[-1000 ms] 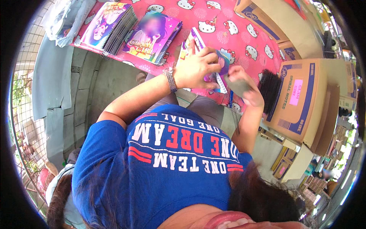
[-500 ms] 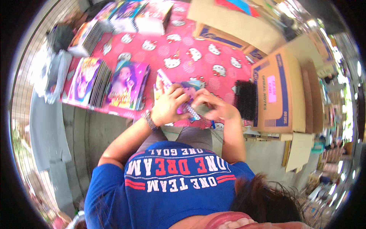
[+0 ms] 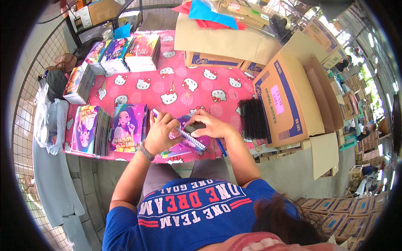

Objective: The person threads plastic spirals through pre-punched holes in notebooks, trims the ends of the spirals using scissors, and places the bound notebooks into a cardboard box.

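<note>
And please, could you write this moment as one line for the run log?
left hand: holds spiral notebook | right hand: holds dark object, kind unclear | right side: black spiral coils beside cardboard carton

Two bare hands (image 3: 162,133), one dark grey block (image 3: 194,126), one slim blue stick (image 3: 221,147) and six colourful booklet stacks (image 3: 85,130) leftward are counted.

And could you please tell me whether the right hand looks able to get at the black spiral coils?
Probably yes: only pink tablecloth separates the right hand from the black spiral coils, though that hand holds a dark block.
</note>
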A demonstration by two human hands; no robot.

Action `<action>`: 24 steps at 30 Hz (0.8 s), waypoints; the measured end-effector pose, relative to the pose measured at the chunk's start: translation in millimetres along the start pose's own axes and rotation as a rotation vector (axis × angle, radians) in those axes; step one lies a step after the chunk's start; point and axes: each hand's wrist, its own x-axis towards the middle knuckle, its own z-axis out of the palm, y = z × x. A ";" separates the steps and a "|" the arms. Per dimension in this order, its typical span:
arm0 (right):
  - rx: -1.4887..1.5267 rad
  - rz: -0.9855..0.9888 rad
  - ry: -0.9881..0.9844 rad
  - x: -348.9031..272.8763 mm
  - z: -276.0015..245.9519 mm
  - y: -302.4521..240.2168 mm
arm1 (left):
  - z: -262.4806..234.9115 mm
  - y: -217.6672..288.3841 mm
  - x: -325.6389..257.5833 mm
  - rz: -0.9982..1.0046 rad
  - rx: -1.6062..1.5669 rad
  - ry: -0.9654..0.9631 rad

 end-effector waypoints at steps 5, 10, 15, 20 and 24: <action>0.445 -0.172 -0.138 -5.9 -0.2 -1.7 | 2.2 10.9 -1.5 0.000 -0.026 0.055; 0.623 -0.285 -0.150 -10.7 3.8 -0.5 | 6.1 21.7 -3.0 0.018 -0.090 0.039; 0.439 -0.154 -0.108 -4.9 -1.9 2.7 | 1.3 15.4 -5.0 -0.026 -0.113 0.039; 0.115 -0.069 -0.038 10.1 -4.8 -5.3 | -4.5 3.7 -5.1 -0.002 -0.171 0.056; 0.391 -0.124 -0.170 22.7 -2.8 -8.4 | -11.2 -16.8 -7.5 -0.038 -0.143 0.109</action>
